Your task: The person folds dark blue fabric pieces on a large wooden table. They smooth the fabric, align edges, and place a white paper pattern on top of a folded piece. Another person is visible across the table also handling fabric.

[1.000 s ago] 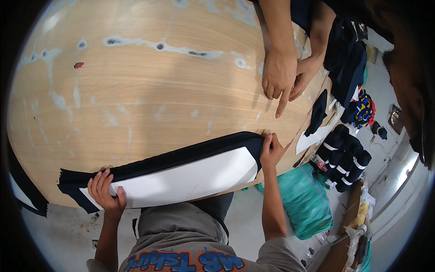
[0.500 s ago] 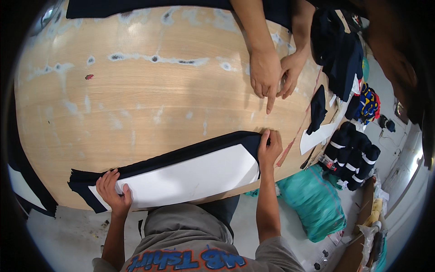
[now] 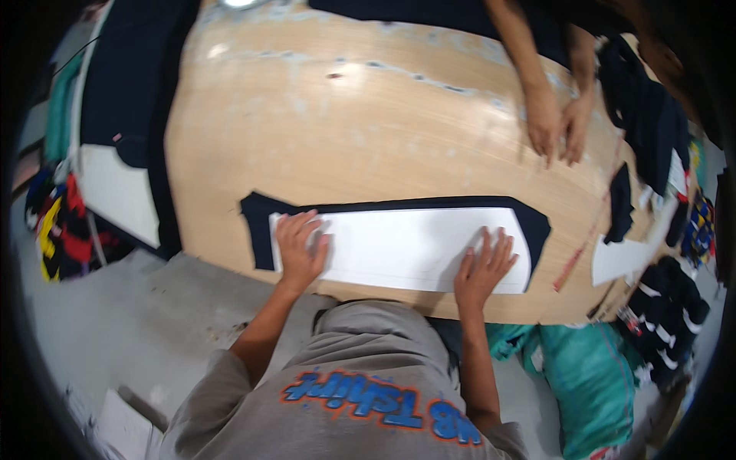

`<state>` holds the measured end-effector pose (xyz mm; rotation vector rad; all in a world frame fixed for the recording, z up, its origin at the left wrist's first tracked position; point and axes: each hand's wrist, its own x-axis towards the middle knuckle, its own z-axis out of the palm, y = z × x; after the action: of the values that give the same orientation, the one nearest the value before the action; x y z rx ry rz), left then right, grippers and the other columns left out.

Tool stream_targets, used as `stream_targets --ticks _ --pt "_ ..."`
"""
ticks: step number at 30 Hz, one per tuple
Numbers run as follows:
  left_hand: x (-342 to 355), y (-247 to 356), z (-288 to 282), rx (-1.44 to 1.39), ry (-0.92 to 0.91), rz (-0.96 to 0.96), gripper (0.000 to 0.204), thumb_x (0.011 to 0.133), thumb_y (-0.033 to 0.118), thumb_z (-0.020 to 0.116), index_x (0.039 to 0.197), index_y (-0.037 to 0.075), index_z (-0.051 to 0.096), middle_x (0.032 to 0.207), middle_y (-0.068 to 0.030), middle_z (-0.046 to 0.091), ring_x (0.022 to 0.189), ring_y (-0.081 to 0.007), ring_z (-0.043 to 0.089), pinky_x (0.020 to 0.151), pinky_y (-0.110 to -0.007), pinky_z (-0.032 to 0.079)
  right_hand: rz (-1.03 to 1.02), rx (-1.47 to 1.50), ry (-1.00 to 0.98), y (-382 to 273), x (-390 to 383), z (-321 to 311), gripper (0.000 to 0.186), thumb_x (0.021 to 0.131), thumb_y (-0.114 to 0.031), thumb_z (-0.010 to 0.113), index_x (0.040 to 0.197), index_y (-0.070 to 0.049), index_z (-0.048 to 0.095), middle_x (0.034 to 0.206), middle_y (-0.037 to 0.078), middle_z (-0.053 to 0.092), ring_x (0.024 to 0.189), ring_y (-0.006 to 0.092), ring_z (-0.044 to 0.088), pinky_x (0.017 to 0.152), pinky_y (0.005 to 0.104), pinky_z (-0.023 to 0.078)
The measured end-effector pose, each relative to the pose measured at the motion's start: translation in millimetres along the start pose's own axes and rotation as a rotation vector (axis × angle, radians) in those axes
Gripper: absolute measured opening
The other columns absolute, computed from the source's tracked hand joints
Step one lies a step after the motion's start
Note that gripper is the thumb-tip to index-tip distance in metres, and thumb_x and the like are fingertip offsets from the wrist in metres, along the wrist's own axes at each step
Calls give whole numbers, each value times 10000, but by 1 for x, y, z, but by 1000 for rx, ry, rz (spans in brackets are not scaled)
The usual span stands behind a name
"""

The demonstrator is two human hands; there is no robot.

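A long white pattern piece [image 3: 391,245] lies on dark navy fabric [image 3: 261,234] at the near edge of the table. The fabric shows beyond it at both ends and as a thin strip along the far side. My left hand [image 3: 300,247] rests on the pattern's left end, fingers spread. Toward its right end my right hand [image 3: 487,268] lies flat, fingers stretched out. Neither hand grips anything.
Across the wooden table [image 3: 368,138], a co-worker's two hands [image 3: 560,126] rest at the far right. Dark cloth with a white pattern [image 3: 119,188] stands at the left. A small dark scrap [image 3: 619,203] lies right; a green sack [image 3: 586,383] sits below.
My right hand has left the fabric's right edge and now lies on the pattern. The fabric and pattern sit straighter along the table edge. My view has swung left.
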<state>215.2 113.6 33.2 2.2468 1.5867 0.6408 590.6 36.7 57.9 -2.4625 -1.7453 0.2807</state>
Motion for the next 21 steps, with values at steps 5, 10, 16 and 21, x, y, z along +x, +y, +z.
stream_targets --ticks 5,10,16,21 --pt "-50 1 -43 51 108 -405 437 1013 128 681 1419 1 577 1494 -184 575 1362 -369 523 1231 -533 328 21 0 39 -12 -10 17 601 1071 -239 553 1653 -153 434 1739 231 288 1620 462 219 1283 685 96" --pt "-99 -27 -82 16 -32 -266 510 1003 162 709 1477 25 581 1520 -188 581 1428 -390 511 1218 -517 367 124 -38 136 0 -21 25 585 1109 -310 508 1668 -168 410 1746 234 266 1622 454 211 1276 692 127" --pt "-116 -45 -84 101 -68 -54 597 918 253 824 1442 62 613 1504 -136 591 1407 -358 528 1203 -514 387 244 -54 254 46 -36 21 600 1094 -358 550 1653 -174 435 1704 248 342 1592 461 278 1255 712 174" --pt "-118 -55 -74 147 -2 1 581 895 268 843 1410 94 636 1447 -108 617 1357 -342 553 1154 -509 417 198 -66 353 93 -51 33 631 1067 -416 603 1637 -184 460 1648 232 437 1529 433 384 1205 702 269"
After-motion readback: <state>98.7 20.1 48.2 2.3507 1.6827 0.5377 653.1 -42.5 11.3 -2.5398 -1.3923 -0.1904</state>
